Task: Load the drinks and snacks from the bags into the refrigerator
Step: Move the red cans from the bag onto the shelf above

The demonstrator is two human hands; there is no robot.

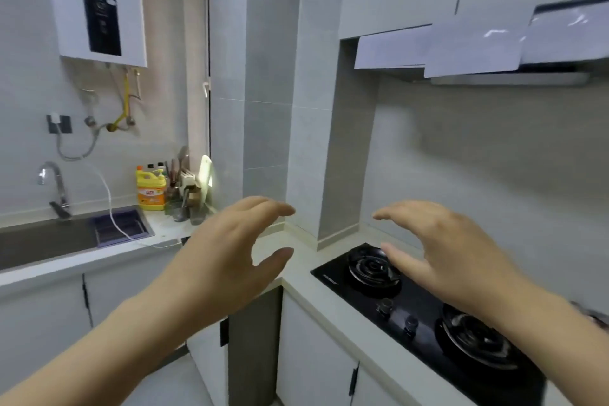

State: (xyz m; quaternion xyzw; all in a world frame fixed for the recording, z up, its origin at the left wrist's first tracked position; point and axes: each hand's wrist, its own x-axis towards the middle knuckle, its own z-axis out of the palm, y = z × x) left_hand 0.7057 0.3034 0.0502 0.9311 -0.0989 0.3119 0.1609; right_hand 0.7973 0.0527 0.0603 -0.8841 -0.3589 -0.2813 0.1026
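Both of my hands are raised in front of me over the corner of a kitchen counter (298, 252). My left hand (230, 250) is open, fingers and thumb spread apart, with nothing in it. My right hand (438, 250) mirrors it to the right, open and empty, hovering above the black gas hob (425, 316). No bags, drinks, snacks or refrigerator are in view.
A steel sink (43, 241) with a tap (54, 184) sits at the left. A yellow detergent bottle (150, 189) and a utensil holder (184, 198) stand in the counter corner. A water heater (99, 6) hangs above; a range hood (494, 53) hangs over the hob.
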